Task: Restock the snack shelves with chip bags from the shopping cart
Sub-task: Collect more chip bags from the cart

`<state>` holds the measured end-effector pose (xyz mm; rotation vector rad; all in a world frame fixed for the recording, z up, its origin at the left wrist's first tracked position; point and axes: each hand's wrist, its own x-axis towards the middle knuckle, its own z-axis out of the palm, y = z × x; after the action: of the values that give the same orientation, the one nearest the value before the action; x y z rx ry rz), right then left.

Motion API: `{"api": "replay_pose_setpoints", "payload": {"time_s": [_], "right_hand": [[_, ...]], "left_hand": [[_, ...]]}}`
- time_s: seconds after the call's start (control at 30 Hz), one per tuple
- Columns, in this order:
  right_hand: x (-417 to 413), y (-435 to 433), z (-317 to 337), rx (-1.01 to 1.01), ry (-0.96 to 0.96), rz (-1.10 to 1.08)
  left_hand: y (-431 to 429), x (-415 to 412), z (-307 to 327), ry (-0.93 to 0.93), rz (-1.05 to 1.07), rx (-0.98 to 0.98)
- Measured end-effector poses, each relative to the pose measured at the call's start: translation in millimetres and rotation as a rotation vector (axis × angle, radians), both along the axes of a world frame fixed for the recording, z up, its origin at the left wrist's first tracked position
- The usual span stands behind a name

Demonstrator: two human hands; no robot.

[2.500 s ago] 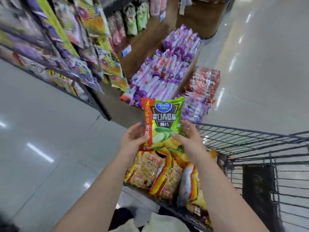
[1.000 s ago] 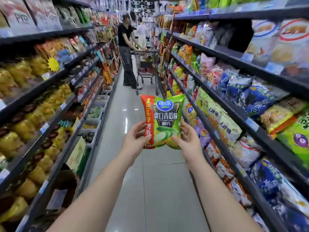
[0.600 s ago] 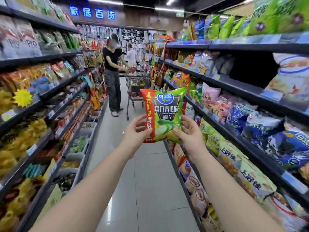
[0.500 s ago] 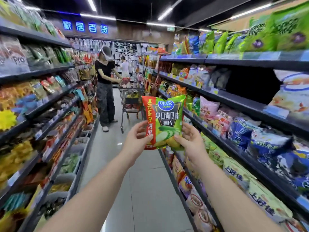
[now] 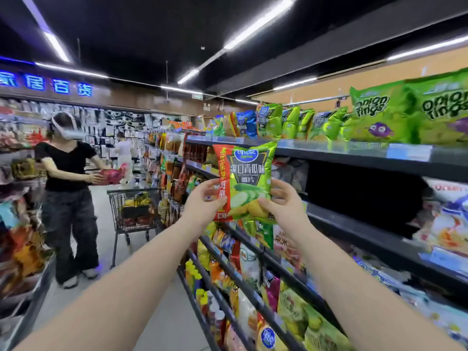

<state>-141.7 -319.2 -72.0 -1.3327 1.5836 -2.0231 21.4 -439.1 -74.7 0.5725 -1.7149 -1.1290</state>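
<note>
A green chip bag with a red strip down its left side is held upright at about chest height in front of the right-hand snack shelves. My left hand grips its lower left edge and my right hand grips its lower right corner. Behind the bag, the top shelf carries a row of matching green bags. Just right of the bag, the second shelf has a dark open gap. My own shopping cart is out of view.
Onion-ring bags fill the top shelf at right. Lower shelves hold mixed snack bags. Down the aisle a person in a black top stands by another cart, holding a red pack. Shelving lines the left side.
I turned from the cart into the aisle and looked upward. Both hands lifted the green bag toward the upper right shelves, keeping the same grip.
</note>
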Motion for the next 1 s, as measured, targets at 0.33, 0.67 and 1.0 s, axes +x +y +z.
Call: {"api": "replay_pose_setpoints", "payload": {"time_s": [0.33, 0.67, 1.0], "right_hand": [[-136, -114, 104, -0.089, 0.215, -0.249], [-221, -144, 179, -0.134, 0.429, -0.626], [-269, -159, 185, 0.217, 0.503, -0.933]], "left_hand": [[-146, -159, 107, 0.089, -0.191, -0.068], [-204, -303, 180, 0.23, -0.422, -0.244], [-229, -398, 194, 0.043, -0.638, -0.5]]}}
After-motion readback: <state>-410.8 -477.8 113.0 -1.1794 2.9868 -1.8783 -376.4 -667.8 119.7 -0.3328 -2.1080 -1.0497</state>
